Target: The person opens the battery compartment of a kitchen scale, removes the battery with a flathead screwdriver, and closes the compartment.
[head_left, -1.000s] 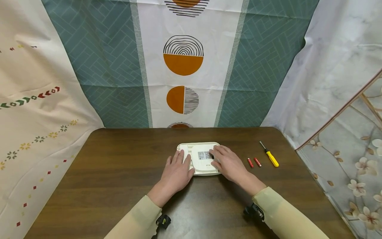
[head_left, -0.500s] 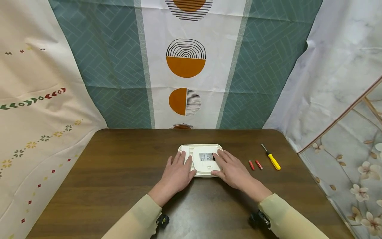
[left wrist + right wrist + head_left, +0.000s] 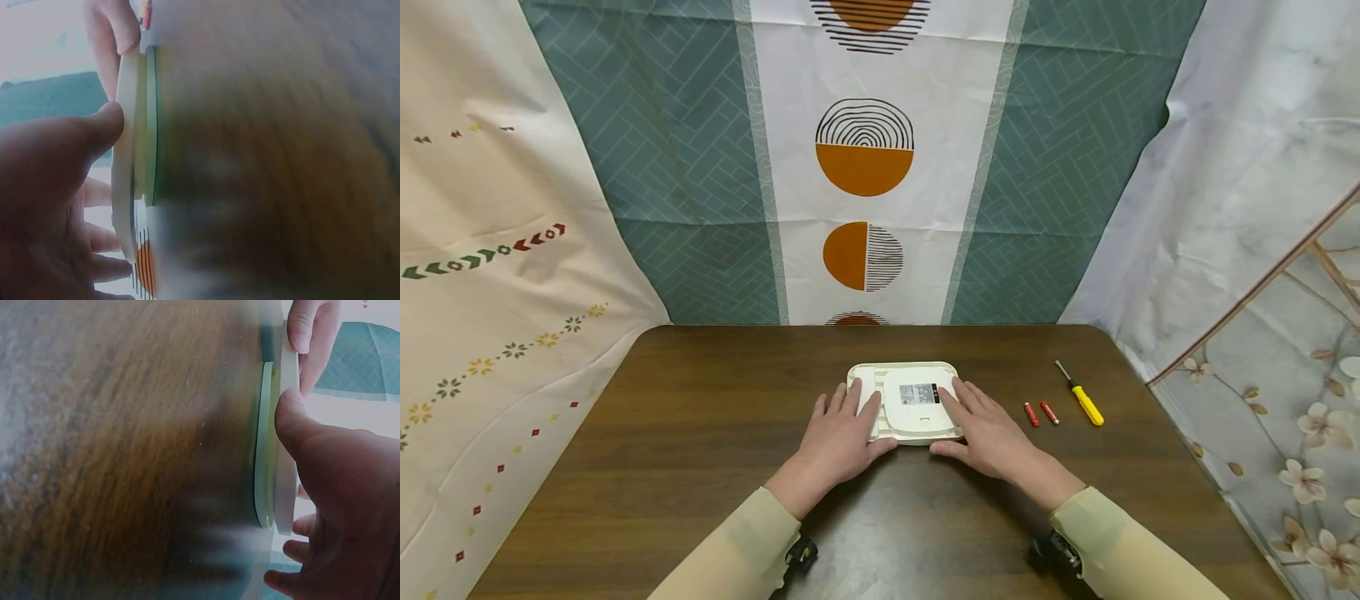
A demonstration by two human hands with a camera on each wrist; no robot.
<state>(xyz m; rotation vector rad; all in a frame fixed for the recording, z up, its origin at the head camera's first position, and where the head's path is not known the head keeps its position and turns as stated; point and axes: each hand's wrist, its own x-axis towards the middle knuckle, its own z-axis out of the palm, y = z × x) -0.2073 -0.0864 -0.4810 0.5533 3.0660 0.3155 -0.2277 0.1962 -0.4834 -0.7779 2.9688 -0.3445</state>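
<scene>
A flat white device [image 3: 910,421] with rounded corners lies on the wooden table, its printed label [image 3: 916,394] facing up. My left hand [image 3: 837,433] rests with extended fingers on its left end, the thumb at the near edge. On the right, my right hand [image 3: 988,427] lies over the device's right edge, fingers spread and thumb by the near rim. Both wrist views show the device side-on, the left thumb [image 3: 111,122] and the right thumb [image 3: 290,412] touching its rim. A green-tinted lower layer shows under the white body.
Right of the device lie two small red batteries [image 3: 1032,414] and a screwdriver [image 3: 1080,396] with a yellow handle. Patterned cloth [image 3: 700,167] hangs behind the table [image 3: 715,433] and along both sides.
My left hand has drawn back slightly toward me, and its thumb has moved to the near edge. The right hand has shifted a little outward, uncovering more of the label. The device stays in place.
</scene>
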